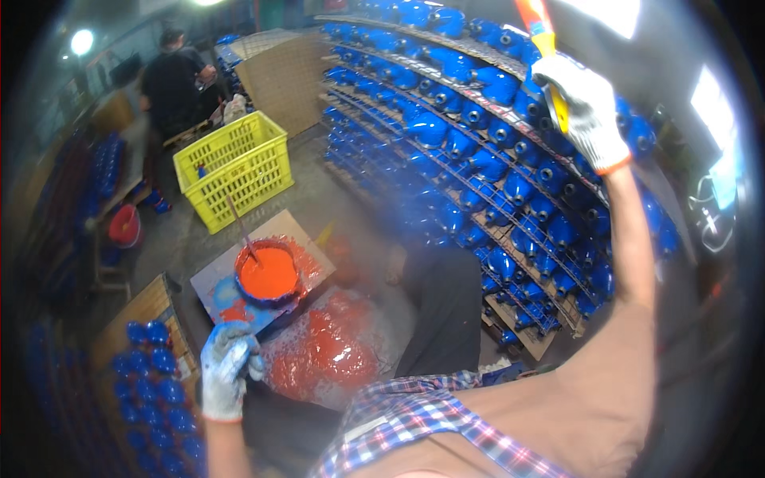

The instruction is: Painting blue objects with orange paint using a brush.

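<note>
My right hand (586,107), in a white knit glove, is raised at the upper right, in front of a rack of blue parts. It is closed around a long yellow thing with an orange-red end (535,20); its exact kind does not show. My left hand (229,368), in a white glove stained blue, is low at the left with fingers curled in. Whatever it may hold is hidden. Just beyond it, a bowl of orange paint (268,272) with a stick (241,225) standing in it rests on a paint-smeared board (315,263).
Shelves of glossy blue rounded parts (426,127) fill the right side. A yellow crate (239,179) stands beyond the bowl. Spilled red paint (339,342) covers floor near my legs. More blue parts (155,390) lie at lower left. Another person (175,84) works at far left, near a red bucket (125,226).
</note>
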{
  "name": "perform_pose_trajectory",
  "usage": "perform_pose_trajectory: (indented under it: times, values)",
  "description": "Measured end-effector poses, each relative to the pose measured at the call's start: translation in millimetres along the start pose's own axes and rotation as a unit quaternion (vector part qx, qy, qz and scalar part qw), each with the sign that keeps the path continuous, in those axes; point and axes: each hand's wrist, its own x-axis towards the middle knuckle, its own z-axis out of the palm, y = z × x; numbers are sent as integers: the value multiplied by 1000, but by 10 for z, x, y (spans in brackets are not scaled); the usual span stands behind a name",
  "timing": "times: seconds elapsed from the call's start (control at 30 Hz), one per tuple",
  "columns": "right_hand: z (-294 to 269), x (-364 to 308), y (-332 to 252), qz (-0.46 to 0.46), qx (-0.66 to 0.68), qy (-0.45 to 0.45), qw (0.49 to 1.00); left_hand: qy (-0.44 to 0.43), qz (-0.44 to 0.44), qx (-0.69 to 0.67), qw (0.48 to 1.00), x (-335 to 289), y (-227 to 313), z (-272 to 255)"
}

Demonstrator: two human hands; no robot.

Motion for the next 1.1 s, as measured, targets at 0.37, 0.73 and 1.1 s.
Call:
perform_pose_trajectory:
  times: [0.37,0.73,1.1]
  values:
    - [648,-62,-2335,107,857,-63,499,-251,38,87,963,616,190,738]
    - [1713,-1115,-3269,512,841,-134,112,-34,-160,-183,969,3,-825,249]
    - [1676,-1079,-3337,296,645,-235,664,-43,160,713,681,-90,-431,388]
